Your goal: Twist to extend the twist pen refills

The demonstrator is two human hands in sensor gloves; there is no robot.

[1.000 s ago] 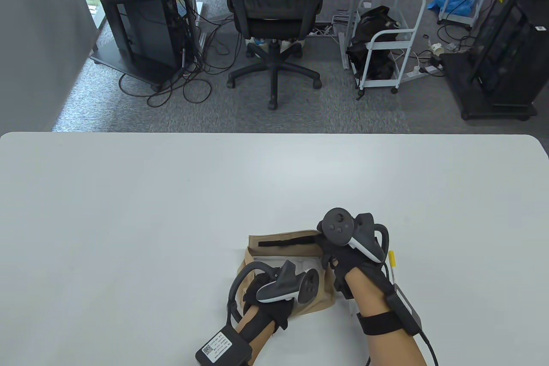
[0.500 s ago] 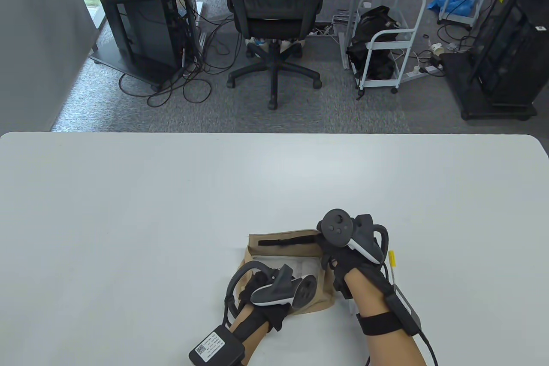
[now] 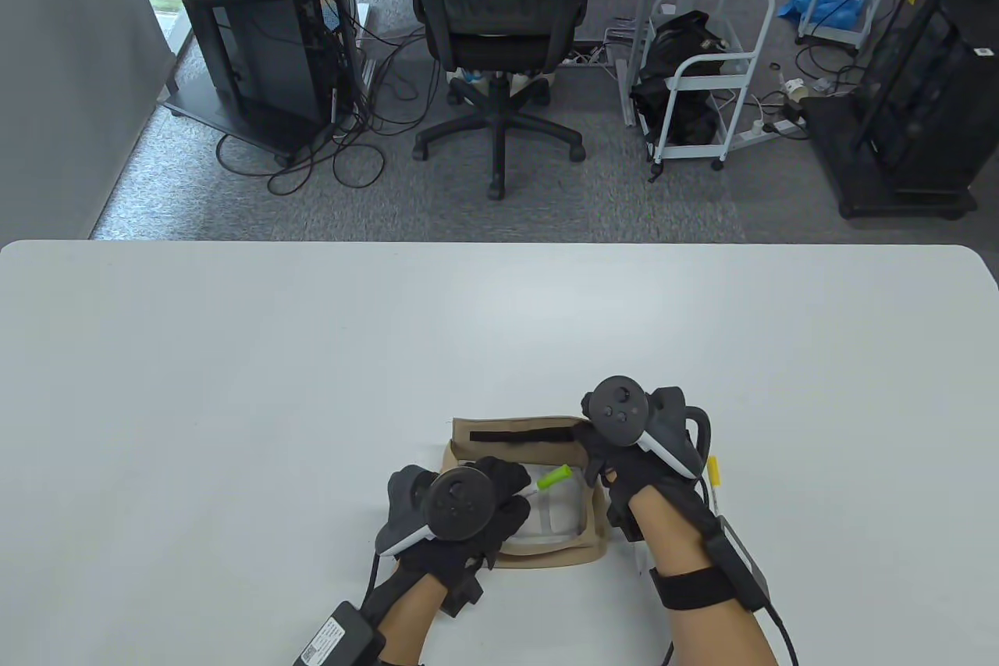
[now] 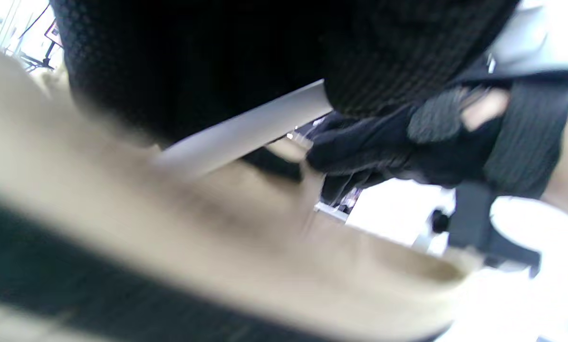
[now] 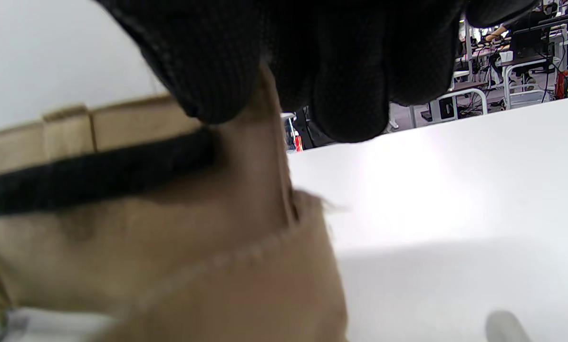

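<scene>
A tan fabric pouch with a black strip lies open near the table's front edge. My left hand holds a white pen with a green end over the pouch's mouth. In the left wrist view the pale barrel runs out from under my fingers. My right hand grips the pouch's right edge; in the right wrist view its fingers pinch the tan fabric. A second pen with a yellow end lies on the table just right of my right hand.
The white table stretches away behind and to both sides of the pouch. Beyond its far edge stand an office chair, a computer stand and a white cart on the floor.
My left hand has turned palm down and shifted left, drawing the green-ended pen out of the pouch. My right hand has stayed on the pouch's edge.
</scene>
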